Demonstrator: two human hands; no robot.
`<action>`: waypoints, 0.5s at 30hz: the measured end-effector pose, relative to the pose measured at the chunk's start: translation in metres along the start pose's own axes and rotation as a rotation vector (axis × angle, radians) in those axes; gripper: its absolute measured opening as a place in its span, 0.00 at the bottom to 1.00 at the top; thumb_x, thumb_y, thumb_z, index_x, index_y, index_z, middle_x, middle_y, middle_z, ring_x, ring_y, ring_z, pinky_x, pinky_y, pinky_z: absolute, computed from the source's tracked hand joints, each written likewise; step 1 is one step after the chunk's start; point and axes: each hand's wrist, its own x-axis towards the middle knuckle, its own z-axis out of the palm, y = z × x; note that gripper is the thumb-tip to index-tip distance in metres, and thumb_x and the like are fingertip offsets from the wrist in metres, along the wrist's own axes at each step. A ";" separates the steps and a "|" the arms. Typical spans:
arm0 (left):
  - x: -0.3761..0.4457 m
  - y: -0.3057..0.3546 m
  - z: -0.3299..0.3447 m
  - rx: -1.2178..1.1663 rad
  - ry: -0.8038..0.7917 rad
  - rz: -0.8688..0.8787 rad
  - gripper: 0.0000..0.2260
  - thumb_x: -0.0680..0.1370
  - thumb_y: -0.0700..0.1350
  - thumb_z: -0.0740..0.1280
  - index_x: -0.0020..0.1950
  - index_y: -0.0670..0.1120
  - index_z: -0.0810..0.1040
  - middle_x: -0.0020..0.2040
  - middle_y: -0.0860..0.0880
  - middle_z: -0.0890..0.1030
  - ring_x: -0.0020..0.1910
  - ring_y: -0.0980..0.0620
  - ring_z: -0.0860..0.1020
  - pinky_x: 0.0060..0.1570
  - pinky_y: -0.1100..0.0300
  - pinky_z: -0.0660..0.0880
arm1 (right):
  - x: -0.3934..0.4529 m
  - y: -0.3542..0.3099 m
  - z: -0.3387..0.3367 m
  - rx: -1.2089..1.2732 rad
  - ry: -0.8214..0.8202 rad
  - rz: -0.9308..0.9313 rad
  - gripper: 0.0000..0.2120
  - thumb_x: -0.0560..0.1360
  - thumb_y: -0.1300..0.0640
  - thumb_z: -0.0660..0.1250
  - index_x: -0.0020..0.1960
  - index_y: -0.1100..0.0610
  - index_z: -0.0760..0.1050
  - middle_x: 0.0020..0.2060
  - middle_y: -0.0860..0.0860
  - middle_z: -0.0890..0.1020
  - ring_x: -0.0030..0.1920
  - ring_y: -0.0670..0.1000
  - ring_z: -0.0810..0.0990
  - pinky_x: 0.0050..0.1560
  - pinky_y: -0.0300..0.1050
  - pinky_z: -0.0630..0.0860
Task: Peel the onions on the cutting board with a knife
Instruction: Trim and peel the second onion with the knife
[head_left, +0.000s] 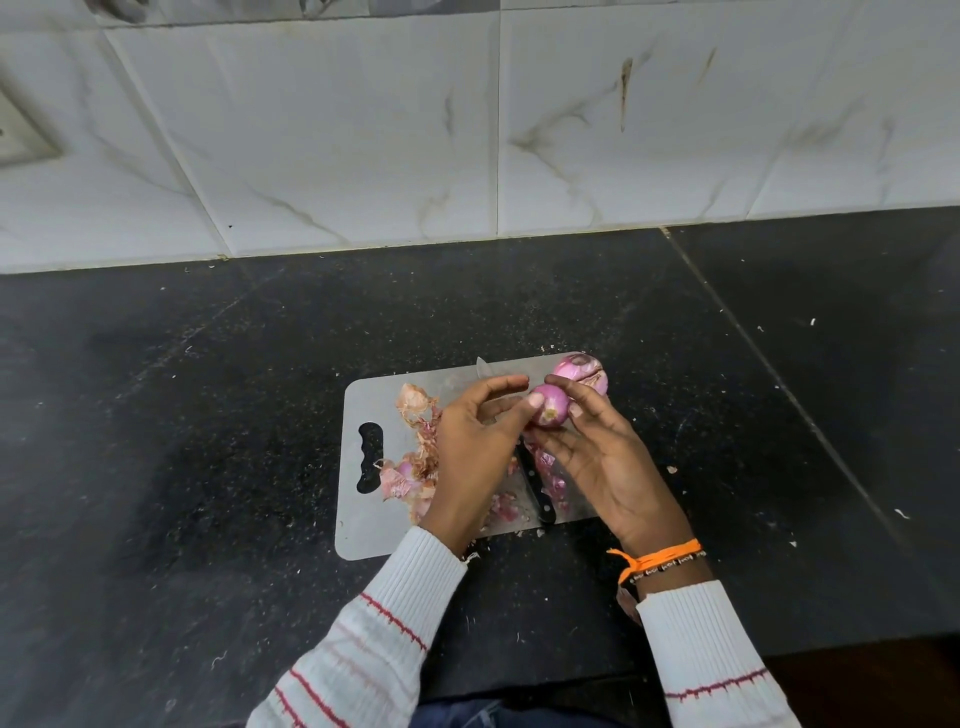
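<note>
head view: one view only
onions: 2 — a small peeled onion (550, 406) held above the cutting board (374, 397); a second onion (581, 370), part-skinned, resting at the board's far right corner, just behind the first
left hand (475, 447): thumb and fingers curl onto the small peeled onion from the left
right hand (597, 452): fingertips pinch the same onion from the right; both hands together on it
knife (540, 501): 1, lying on the board under the hands, black handle toward the person, blade tip showing past the left fingers, not gripped
onion skins (410, 467): loose pile on the board's left half, more scraps near the handle
board: 1, grey, with handle slot at left, on a dark surface (208, 415)
wristband (660, 561): 1, orange, right wrist
wall tiles (363, 130): white marbled, behind
</note>
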 end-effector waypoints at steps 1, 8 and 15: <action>0.000 0.000 0.001 0.009 -0.004 -0.001 0.11 0.71 0.41 0.74 0.52 0.45 0.81 0.47 0.48 0.84 0.48 0.52 0.83 0.46 0.60 0.80 | 0.000 0.000 0.000 -0.014 -0.008 -0.001 0.14 0.80 0.66 0.53 0.56 0.58 0.76 0.51 0.56 0.82 0.49 0.51 0.83 0.49 0.43 0.80; 0.003 0.002 0.001 0.023 0.092 0.081 0.06 0.72 0.37 0.72 0.37 0.46 0.81 0.34 0.53 0.82 0.35 0.58 0.79 0.38 0.64 0.77 | -0.001 0.002 0.002 -0.124 -0.069 0.002 0.13 0.79 0.65 0.55 0.58 0.59 0.75 0.53 0.55 0.81 0.51 0.51 0.82 0.47 0.42 0.80; 0.004 -0.005 -0.001 0.008 0.101 0.015 0.07 0.77 0.36 0.66 0.44 0.46 0.82 0.42 0.48 0.83 0.43 0.54 0.81 0.46 0.58 0.79 | -0.002 0.000 0.004 -0.098 -0.056 0.021 0.13 0.80 0.66 0.54 0.57 0.60 0.75 0.51 0.55 0.82 0.49 0.52 0.83 0.44 0.41 0.80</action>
